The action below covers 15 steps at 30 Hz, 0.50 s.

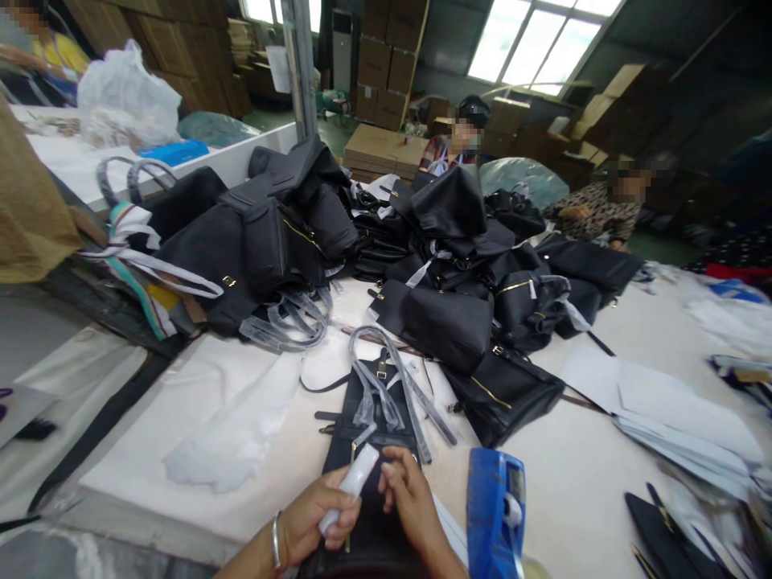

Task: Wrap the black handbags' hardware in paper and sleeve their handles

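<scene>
Pale tabletop (579,466), black bag heap (443,314) beyond fingers (398,480)

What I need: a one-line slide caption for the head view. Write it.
White bundle in the grip of the left hand over a black bag, right hand alongside, more black bags heaped beyond.

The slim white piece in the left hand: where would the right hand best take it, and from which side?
Probably by its upper end, coming from the right. The left hand grips the lower part of the white piece, which slants up and away, leaving that end sticking out free beside the right hand.
</scene>
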Available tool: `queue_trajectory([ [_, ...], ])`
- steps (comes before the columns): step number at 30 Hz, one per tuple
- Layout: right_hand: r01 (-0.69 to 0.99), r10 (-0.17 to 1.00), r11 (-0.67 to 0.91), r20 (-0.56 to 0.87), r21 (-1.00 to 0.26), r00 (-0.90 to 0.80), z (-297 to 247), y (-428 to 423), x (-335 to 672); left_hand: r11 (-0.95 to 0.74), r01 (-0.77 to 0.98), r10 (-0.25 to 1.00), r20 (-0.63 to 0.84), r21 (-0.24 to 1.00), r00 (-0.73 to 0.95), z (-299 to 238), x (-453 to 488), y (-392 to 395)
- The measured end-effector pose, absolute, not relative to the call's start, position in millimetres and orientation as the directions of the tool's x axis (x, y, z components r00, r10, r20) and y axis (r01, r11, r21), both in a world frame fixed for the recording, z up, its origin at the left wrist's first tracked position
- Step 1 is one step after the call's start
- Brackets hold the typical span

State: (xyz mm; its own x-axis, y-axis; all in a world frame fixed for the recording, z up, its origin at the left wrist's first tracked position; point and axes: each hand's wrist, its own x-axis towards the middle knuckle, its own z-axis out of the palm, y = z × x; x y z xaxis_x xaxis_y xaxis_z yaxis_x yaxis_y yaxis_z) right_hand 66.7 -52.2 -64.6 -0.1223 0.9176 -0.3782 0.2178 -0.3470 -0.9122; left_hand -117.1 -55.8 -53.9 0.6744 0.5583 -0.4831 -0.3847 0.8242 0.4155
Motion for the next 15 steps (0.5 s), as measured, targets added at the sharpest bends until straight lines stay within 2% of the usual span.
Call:
queue_trajectory([
  [3,0.169,0.888,-0.397,-0.424,-0.902,-0.176,-62,-53,55,0.784,-0.260,0.592,-0.550,0.564,0.589,-48,-109,-59],
  [8,0.163,0.928,-0.328,-0.350,-0.930,-0.130,-75,-49,28,0.685,-0.054,0.657,-0.584,0.726,0.478,-56,-107,-63],
  [11,0.195,0.937,-0.321,-0.340,-0.927,-0.072,-81,-48,19,0.677,-0.033,0.666,-0.592,0.735,0.453,-62,-110,-60],
  [15,0.256,0.957,-0.276,-0.289,-0.926,-0.016,-78,-48,10,0.723,-0.072,0.638,-0.625,0.687,0.449,-63,-112,-59],
])
